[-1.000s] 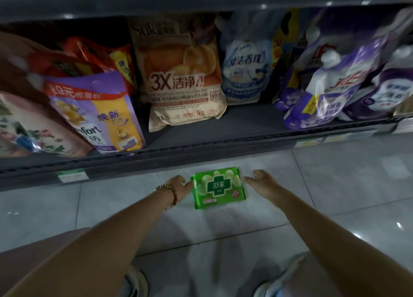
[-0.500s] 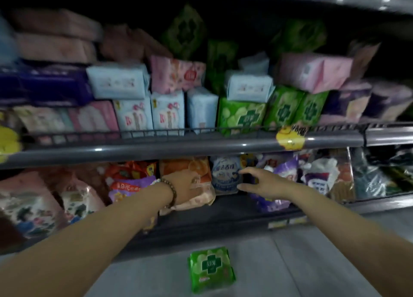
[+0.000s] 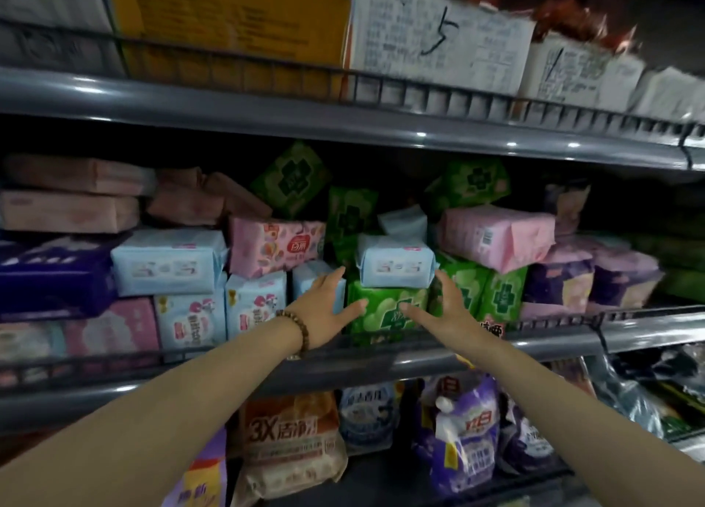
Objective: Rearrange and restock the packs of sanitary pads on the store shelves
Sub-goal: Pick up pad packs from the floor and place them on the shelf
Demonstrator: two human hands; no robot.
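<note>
A green pad pack [image 3: 385, 310] stands at the front of the middle shelf, under a pale blue pack [image 3: 395, 264]. My left hand [image 3: 326, 310] and my right hand [image 3: 442, 308] are spread on either side of the green pack, fingers straight, thumbs pointing inward across its front. Neither hand grips anything. Around them lie more green packs [image 3: 499, 296], pink packs [image 3: 496, 235] and blue packs [image 3: 168, 260], loosely piled.
The shelf's grey front rail [image 3: 381, 358] with a low wire guard runs below my wrists. Cardboard boxes [image 3: 438, 41] fill the shelf above. Detergent refill pouches [image 3: 467, 434] crowd the shelf below. Purple packs [image 3: 53, 277] sit at far left.
My view and both hands rose from the floor, leaving the green pack there, past the detergent shelf to the pad shelf. Both hands now flank a green pack there.
</note>
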